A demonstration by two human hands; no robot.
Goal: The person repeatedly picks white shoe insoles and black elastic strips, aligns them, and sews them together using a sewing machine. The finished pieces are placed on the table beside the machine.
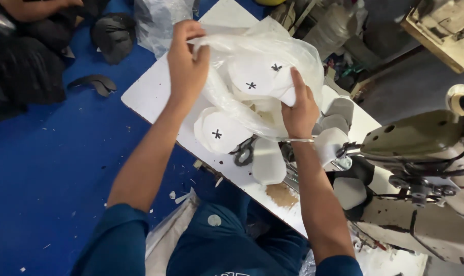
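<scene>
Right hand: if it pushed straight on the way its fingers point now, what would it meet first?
The right hand points up into the clear plastic bag. Its fingertips already touch a white oval piece marked with a black cross, so that comes first, then probably the bag's far wall; depth is unclear.

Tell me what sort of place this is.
Most likely a small sewing workshop. An industrial sewing machine stands on the white worktable, scissors lie there, and both hands hold a clear plastic bag of white cut pieces.
</scene>
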